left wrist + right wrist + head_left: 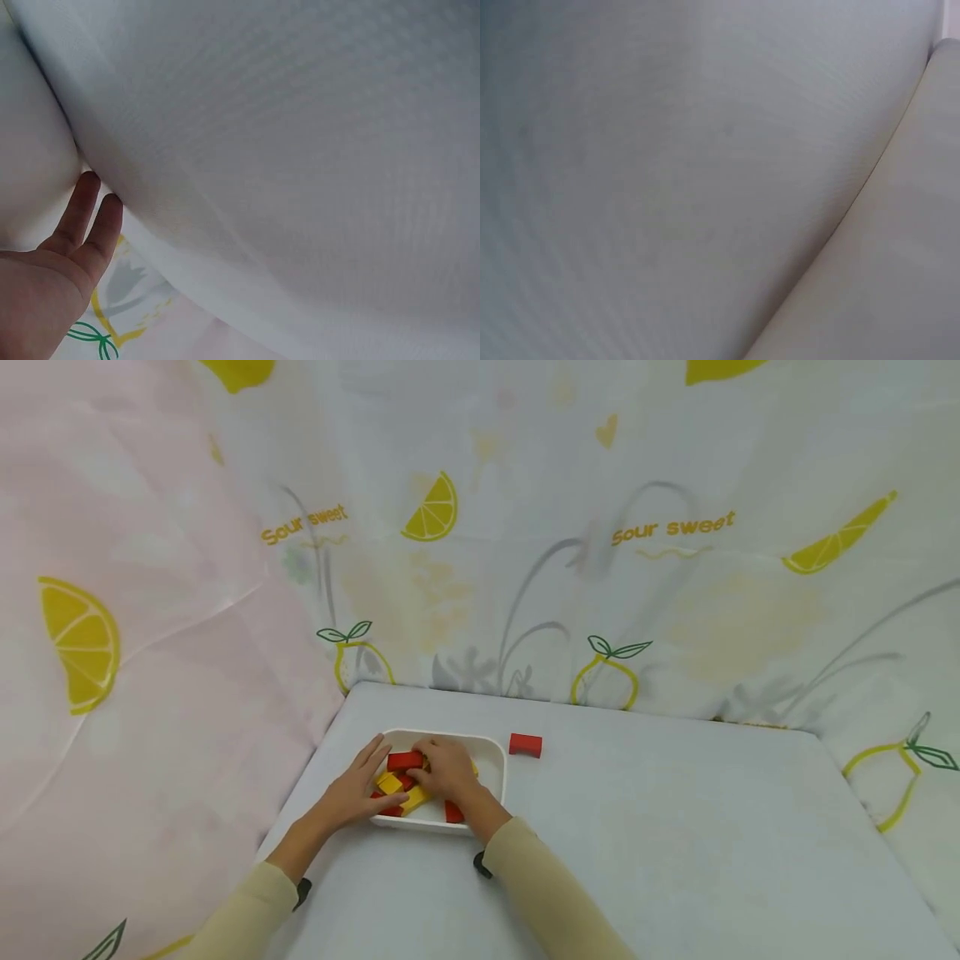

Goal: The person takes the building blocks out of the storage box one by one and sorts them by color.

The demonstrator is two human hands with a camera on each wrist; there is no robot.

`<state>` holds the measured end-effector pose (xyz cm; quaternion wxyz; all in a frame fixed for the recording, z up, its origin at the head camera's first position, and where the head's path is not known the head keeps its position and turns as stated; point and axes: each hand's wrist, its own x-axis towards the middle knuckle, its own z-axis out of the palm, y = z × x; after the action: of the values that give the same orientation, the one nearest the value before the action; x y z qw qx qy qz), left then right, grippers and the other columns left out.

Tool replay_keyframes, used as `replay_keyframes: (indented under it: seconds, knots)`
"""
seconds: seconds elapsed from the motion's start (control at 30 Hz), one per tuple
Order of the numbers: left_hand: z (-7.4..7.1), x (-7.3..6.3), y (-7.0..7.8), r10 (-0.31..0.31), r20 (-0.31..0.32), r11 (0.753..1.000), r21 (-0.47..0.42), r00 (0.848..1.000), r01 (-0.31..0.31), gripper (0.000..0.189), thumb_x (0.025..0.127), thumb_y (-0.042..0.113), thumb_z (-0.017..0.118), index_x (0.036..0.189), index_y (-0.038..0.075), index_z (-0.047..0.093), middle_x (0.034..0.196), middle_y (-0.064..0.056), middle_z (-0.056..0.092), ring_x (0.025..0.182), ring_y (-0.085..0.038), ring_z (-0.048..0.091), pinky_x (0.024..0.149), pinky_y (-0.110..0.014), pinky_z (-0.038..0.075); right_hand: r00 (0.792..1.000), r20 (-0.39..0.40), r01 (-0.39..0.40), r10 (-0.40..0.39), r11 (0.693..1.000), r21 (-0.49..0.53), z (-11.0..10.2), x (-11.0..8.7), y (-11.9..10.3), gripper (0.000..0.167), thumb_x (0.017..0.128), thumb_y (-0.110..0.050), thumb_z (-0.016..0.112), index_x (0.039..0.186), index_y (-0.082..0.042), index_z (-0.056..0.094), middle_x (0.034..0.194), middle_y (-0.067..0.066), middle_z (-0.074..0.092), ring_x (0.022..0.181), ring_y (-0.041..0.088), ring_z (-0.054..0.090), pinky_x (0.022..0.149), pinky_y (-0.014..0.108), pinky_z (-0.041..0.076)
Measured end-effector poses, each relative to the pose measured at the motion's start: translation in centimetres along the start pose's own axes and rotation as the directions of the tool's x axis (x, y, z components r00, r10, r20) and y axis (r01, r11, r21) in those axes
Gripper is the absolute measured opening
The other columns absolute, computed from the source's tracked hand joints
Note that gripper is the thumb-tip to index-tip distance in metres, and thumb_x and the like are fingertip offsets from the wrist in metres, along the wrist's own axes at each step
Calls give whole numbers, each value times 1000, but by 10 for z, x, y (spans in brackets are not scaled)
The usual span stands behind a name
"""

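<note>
A white tray [491, 777] holds several red and yellow toy blocks. My right hand [447, 768] reaches down into it, thumb and index finger at the right end of a red block [405, 762] on top of the pile, pinching it. Beneath and beside that are a yellow block [389, 783] and a longer yellow block [414, 800]. My left hand [351, 795] lies along the tray's left side with fingers extended and thumb stretched over the near left corner. In the left wrist view, two fingers of the left hand [67, 255] reach against the pale tray wall.
Just right of the tray, a red block with an arched notch [526, 745] lies on the white table [675, 827]. Another red block [453, 812] sits in the tray near its front wall. A lemon-print curtain [525, 568] hangs behind and at the sides.
</note>
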<state>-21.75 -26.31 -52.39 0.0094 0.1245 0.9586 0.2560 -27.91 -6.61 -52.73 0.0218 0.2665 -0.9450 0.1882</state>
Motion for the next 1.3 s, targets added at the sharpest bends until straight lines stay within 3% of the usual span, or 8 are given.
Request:
replay_keyframes:
  seconds: [0.5, 1.03, 1.3]
  knots:
    - [3, -6, -5, -9, -12, 1000, 16, 1000, 9, 101, 80, 64, 67, 156, 11, 28, 166, -13, 16, 143, -41, 34, 101, -65, 44, 1000, -20, 25, -24, 998, 51, 3, -4, -1, 39, 90, -42, 70, 124, -23, 69, 118, -1, 66, 106, 17, 61, 101, 31, 50]
    - [-1, 3, -1, -9, -13, 1000, 9, 1000, 10, 101, 81, 63, 67, 158, 13, 25, 166, -11, 14, 146, -40, 32, 104, -64, 42, 999, -45, 7, -1, 992, 130, -3, 3, 5, 39, 90, -39, 71, 125, -22, 69, 118, -1, 66, 105, 17, 62, 101, 30, 51]
    - [0, 4, -3, -25, 2, 1000, -6, 1000, 25, 105, 80, 65, 67, 159, 16, 19, 167, -12, 12, 146, -41, 30, 103, -66, 42, 998, -58, 1, 9, 986, 168, -3, 2, 5, 42, 89, -38, 72, 127, -22, 69, 113, 0, 64, 98, 15, 59, 93, 26, 53]
